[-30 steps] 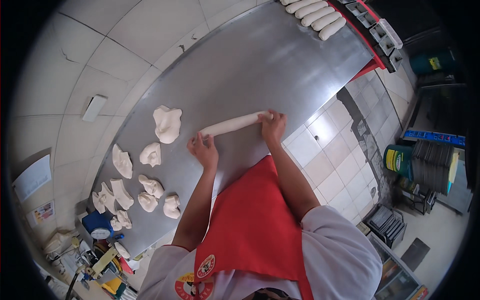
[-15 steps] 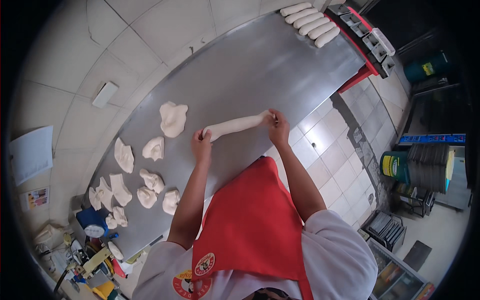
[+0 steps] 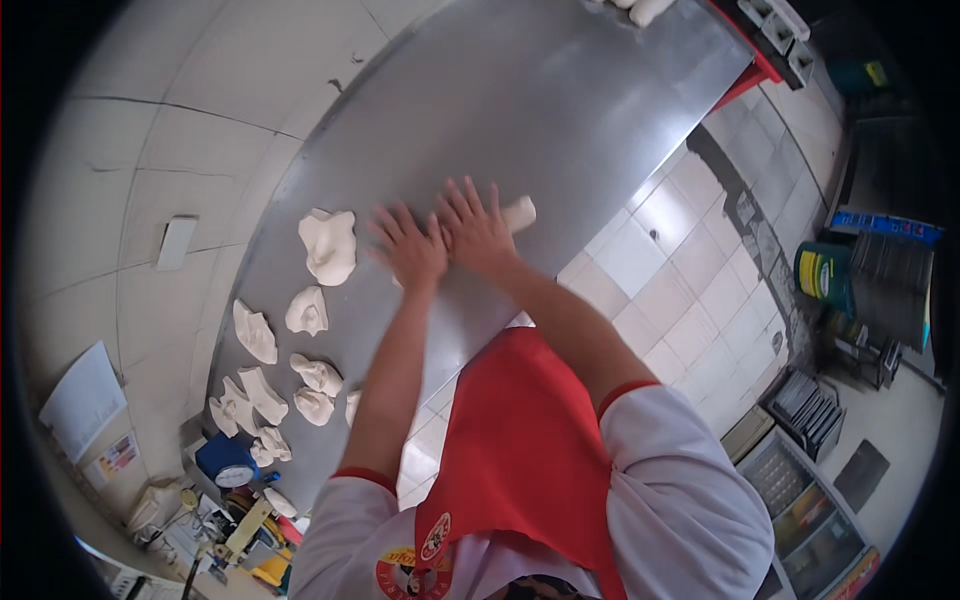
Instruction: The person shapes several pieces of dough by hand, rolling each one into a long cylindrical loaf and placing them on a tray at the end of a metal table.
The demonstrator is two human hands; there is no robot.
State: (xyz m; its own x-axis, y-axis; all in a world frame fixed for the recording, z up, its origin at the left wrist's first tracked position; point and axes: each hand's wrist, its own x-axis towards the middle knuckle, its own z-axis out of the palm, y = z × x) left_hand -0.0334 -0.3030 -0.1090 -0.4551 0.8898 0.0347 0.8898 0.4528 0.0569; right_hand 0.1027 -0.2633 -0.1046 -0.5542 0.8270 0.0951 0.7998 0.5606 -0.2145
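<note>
We are resting our 2 hands over 1 dough roll point(image 3: 521, 213), which is lying on the steel counter point(image 3: 520, 110), nearer the edge at our body than the edge along the wall. Our right hand point(image 3: 480, 235) is covering the roll's middle, and our left hand point(image 3: 412, 252), somewhat blurred, is lying just beside it, their thumb sides meeting or nearly so. On both hands the fingers are open and fanned out, gripping nothing; we are probably keeping them flat so the palms are sharing the pressure along the roll. Its long axis is running roughly with the counter's length, slanting a little toward the body-side edge. Its rounded end is showing beyond our right hand, pointing toward the counter's far right end; the other end is mostly hiding beneath our left hand. The loose dough pieces point(image 3: 327, 247) are sitting apart from the roll, along the wall-side edge and toward the left end, seemingly leaving us working room. At the far right end, at least 2 other rolls point(image 3: 650, 9) are lying side by side, perhaps grouped there to stay clear of our hands.
</note>
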